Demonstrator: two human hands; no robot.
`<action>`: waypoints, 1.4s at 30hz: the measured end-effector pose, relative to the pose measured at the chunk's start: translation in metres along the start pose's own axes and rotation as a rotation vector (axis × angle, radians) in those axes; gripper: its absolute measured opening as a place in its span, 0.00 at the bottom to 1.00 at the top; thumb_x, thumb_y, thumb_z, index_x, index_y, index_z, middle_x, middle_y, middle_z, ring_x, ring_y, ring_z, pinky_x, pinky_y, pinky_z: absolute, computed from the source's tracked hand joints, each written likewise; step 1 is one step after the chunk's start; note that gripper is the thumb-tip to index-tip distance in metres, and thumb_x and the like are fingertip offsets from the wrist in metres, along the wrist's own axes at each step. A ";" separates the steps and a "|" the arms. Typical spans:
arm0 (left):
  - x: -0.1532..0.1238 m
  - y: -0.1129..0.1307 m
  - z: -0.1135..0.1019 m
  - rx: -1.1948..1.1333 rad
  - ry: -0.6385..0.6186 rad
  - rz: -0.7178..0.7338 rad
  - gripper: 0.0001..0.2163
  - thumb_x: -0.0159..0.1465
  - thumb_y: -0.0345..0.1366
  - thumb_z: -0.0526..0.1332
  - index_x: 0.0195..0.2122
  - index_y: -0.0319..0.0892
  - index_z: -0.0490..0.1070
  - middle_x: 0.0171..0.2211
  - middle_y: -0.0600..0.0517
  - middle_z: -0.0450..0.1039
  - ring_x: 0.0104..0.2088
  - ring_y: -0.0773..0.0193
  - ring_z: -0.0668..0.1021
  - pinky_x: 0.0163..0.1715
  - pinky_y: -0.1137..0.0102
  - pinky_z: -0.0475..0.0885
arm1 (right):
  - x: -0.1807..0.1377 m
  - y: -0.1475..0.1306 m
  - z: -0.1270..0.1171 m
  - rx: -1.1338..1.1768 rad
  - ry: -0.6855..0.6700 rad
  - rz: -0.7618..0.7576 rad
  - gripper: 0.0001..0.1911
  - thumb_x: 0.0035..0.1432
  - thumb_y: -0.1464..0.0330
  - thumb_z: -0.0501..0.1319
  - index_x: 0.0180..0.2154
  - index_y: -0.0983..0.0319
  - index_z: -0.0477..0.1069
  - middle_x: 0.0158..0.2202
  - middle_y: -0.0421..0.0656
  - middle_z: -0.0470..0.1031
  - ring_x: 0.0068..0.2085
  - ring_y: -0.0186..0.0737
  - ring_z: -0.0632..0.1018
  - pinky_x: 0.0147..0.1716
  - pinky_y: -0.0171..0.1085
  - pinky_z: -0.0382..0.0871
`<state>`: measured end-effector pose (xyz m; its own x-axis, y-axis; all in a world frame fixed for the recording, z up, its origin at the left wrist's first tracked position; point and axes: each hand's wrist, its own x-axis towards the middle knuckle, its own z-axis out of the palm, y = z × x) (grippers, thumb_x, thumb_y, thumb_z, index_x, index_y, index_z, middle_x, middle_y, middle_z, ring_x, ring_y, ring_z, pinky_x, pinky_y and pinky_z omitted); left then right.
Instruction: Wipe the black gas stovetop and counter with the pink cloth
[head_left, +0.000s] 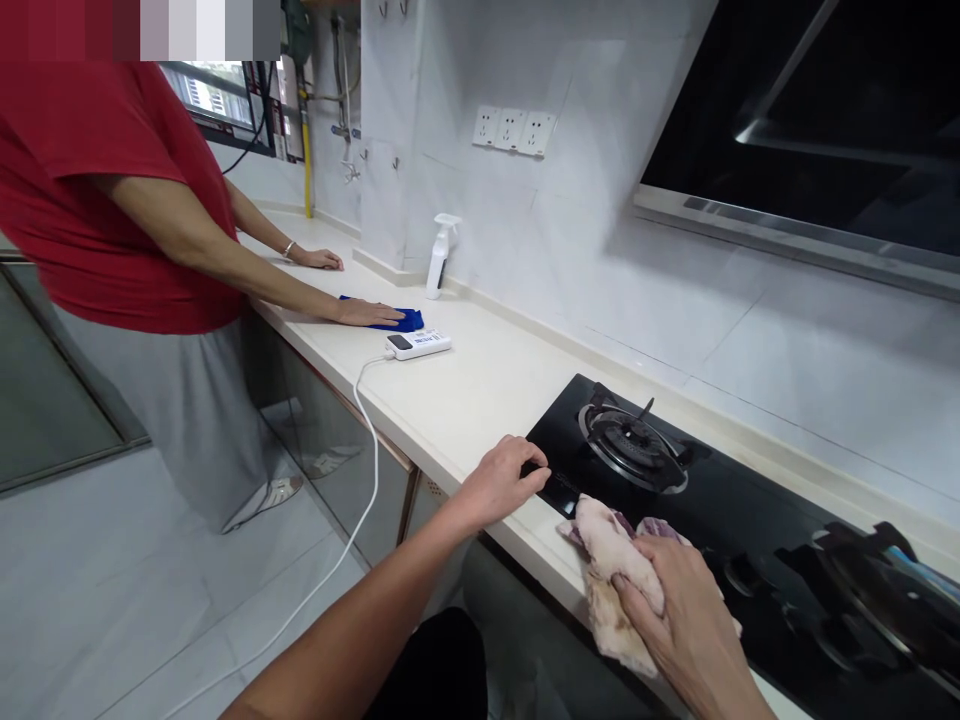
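Note:
My right hand grips a bunched cloth, pale pink and cream with brown stains, at the front edge of the black gas stove. Part of the cloth hangs over the counter's edge. At the stove's near left corner is my left hand, fingers loosely bent with a gap between thumb and forefinger, holding nothing. A round burner with a pan support lies just beyond it. The second burner, at the right, shows partly.
A person in a red shirt presses one hand on a blue cloth on the white counter. Near it are a white power bank with a trailing cable and a spray bottle. A range hood overhangs the stove.

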<state>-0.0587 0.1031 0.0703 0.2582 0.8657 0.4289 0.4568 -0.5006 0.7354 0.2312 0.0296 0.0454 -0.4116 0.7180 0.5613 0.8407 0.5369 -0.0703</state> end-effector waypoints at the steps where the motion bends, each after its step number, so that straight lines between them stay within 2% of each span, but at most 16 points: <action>1: 0.000 0.000 0.000 0.000 -0.004 -0.003 0.06 0.69 0.37 0.59 0.42 0.45 0.76 0.44 0.49 0.77 0.49 0.57 0.76 0.48 0.64 0.73 | -0.003 0.003 -0.002 -0.009 -0.004 -0.015 0.14 0.67 0.58 0.59 0.51 0.55 0.67 0.48 0.45 0.75 0.51 0.52 0.74 0.49 0.49 0.68; 6: -0.001 0.002 -0.001 0.001 -0.018 -0.028 0.08 0.70 0.38 0.59 0.44 0.44 0.76 0.45 0.49 0.77 0.48 0.57 0.77 0.48 0.64 0.73 | -0.013 0.011 -0.010 -0.019 -0.024 -0.002 0.14 0.67 0.57 0.59 0.51 0.54 0.67 0.50 0.46 0.75 0.56 0.54 0.73 0.52 0.51 0.68; 11: -0.002 0.000 0.000 -0.013 -0.010 -0.010 0.07 0.70 0.38 0.59 0.44 0.45 0.76 0.45 0.49 0.77 0.49 0.56 0.77 0.48 0.64 0.73 | -0.017 0.018 -0.014 -0.034 0.006 -0.009 0.14 0.67 0.55 0.59 0.49 0.54 0.68 0.48 0.46 0.76 0.52 0.53 0.75 0.48 0.49 0.70; 17: -0.002 -0.001 0.000 -0.020 -0.013 -0.006 0.08 0.71 0.39 0.58 0.44 0.45 0.75 0.45 0.48 0.77 0.49 0.56 0.76 0.46 0.64 0.74 | -0.018 0.036 -0.015 -0.013 -0.042 0.152 0.16 0.68 0.51 0.56 0.47 0.54 0.70 0.49 0.46 0.75 0.50 0.51 0.75 0.45 0.47 0.71; 21: -0.001 -0.002 0.002 0.000 -0.004 0.015 0.07 0.70 0.39 0.59 0.44 0.45 0.75 0.45 0.48 0.77 0.49 0.56 0.76 0.48 0.62 0.73 | -0.003 0.044 -0.011 -0.039 -0.078 0.208 0.19 0.67 0.50 0.55 0.47 0.56 0.71 0.48 0.47 0.75 0.47 0.50 0.74 0.44 0.47 0.70; 26: -0.001 -0.005 0.004 0.005 0.023 0.026 0.06 0.70 0.38 0.59 0.43 0.45 0.74 0.44 0.49 0.77 0.50 0.56 0.76 0.49 0.62 0.72 | 0.026 0.045 -0.001 -0.091 -0.105 0.261 0.20 0.67 0.51 0.54 0.45 0.59 0.73 0.41 0.47 0.75 0.41 0.49 0.73 0.41 0.46 0.67; 31: -0.001 -0.002 0.001 0.013 0.000 0.013 0.07 0.70 0.38 0.58 0.43 0.45 0.75 0.44 0.49 0.77 0.50 0.56 0.76 0.48 0.63 0.73 | 0.043 0.045 0.006 -0.132 -0.101 0.263 0.22 0.69 0.51 0.52 0.47 0.60 0.72 0.42 0.48 0.75 0.42 0.50 0.72 0.44 0.46 0.65; 42: 0.000 -0.002 0.002 0.003 0.029 0.012 0.06 0.69 0.37 0.59 0.41 0.45 0.75 0.43 0.50 0.78 0.49 0.57 0.76 0.48 0.63 0.73 | 0.030 0.026 0.010 -0.265 -0.064 0.243 0.19 0.71 0.54 0.50 0.46 0.61 0.70 0.42 0.50 0.72 0.41 0.52 0.69 0.42 0.48 0.64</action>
<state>-0.0578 0.1040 0.0675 0.2394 0.8590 0.4526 0.4559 -0.5110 0.7287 0.2375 0.0695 0.0525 -0.2023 0.8414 0.5012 0.9753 0.2196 0.0251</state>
